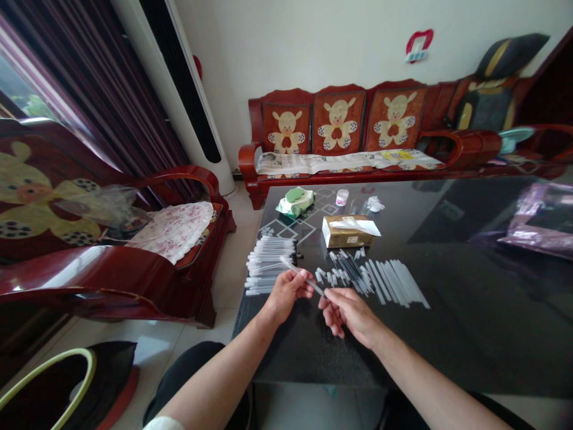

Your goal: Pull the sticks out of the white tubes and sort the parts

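Between both hands is a pen (317, 288) with a translucent barrel, slanting over the near part of the black table. My left hand (286, 295) is closed round its middle. My right hand (351, 312) pinches its lower right end, where the fingertips partly hide it. Left of the pen lies a stack of similar whitish pens (268, 263), dark at their right ends. Beyond my right hand are loose small caps (330, 276), dark thin refills (351, 269) and a row of empty-looking translucent barrels (398, 282).
A tissue box (344, 237), a green wipes pack (295, 202), a small white jar (342, 197) and crumpled tissue (375, 204) stand farther back on the table (456, 334). Purple plastic packaging (541, 218) lies at right. Wooden sofas (250, 158) border the table; a bin (89, 382) is lower left.
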Tool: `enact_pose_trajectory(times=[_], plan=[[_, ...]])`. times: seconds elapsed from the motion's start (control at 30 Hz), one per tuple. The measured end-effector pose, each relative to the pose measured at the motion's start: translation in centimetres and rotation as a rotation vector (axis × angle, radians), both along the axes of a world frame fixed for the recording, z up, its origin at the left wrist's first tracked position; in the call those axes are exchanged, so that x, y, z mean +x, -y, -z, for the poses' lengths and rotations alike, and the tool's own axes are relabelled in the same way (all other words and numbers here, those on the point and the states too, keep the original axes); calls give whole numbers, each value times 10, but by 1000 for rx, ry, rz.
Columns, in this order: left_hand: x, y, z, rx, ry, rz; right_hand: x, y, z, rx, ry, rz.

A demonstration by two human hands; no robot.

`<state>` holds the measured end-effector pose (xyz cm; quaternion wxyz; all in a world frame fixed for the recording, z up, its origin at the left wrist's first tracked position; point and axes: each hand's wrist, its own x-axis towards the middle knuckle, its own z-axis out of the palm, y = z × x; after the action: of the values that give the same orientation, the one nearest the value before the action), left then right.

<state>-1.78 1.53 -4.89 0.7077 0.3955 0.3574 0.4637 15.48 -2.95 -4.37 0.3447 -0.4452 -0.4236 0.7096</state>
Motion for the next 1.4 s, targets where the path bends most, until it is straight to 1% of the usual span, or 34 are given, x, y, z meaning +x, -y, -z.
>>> enact_pose_trajectory(times=[0.2, 0.4, 0.53, 0.6, 0.67, 0.77, 0.83, 0.97, 1.03, 1.17, 1.3, 1.4], plan=[[1, 0, 0, -14, 16, -36, 0, 0, -3, 14, -39, 14], [2, 1, -1, -14, 13, -37, 0, 1, -5, 64, 0, 100], [2, 0, -2, 3, 17, -36, 0, 1, -6, -3, -11, 31], [2, 0, -2, 10, 23, -35, 1, 1, -5, -4, -15, 7], [2, -1, -2, 14, 28, -35, 1, 1, -3, 25, -17, 16], [2, -1, -1, 14, 27, -30, 2, 0, 0, 68, -8, 76], [2, 0, -2, 11, 25, -31, 1, -1, 1, 65, -5, 103], [3, 0, -3, 6, 27, -38, 0, 0, 1, 5, -6, 56], [2, 0, -3, 6, 27, -36, 0, 0, 2, 23, -13, 53], [2, -1, 0, 11, 27, -25, -1, 0, 1, 59, -11, 116], [2, -2, 1, 23, 31, -19, -2, 0, -3, -4, -5, 59], [2, -2, 2, 24, 29, -15, -2, 0, -1, 23, -16, 61]])
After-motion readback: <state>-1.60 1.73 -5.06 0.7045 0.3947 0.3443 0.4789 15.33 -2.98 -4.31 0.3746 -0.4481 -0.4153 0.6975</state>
